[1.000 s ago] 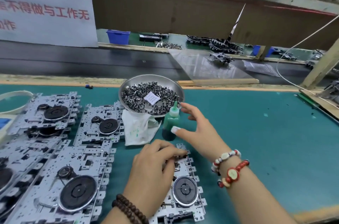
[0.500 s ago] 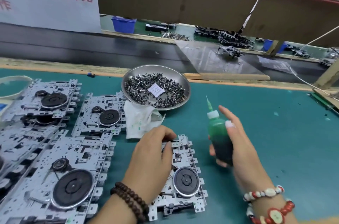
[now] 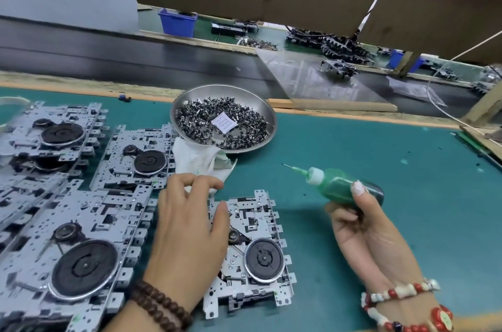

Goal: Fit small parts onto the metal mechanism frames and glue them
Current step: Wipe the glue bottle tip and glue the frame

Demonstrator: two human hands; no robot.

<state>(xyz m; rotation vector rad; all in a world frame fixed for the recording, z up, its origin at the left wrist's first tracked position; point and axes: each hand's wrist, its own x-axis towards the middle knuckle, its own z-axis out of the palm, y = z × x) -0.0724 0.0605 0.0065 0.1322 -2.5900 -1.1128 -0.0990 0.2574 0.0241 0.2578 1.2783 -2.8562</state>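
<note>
The metal frame lies flat on the green counter, its long axis running away from the person. The left hand rests on its left side, fingers loosely curled and holding nothing. The right hand grips the green glue bottle, which lies nearly level with its needle tip pointing left. Beyond stands the bowl of small parts.

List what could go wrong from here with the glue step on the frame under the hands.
1. The green glue bottle, gripped by the right hand, lies tilted with its needle tip over the bare teal mat; glue may drip there.
2. The left hand covers part of the metal frame, so glue might reach fingers.
3. The dish of small parts sits near the needle's path and might get bumped.
</note>
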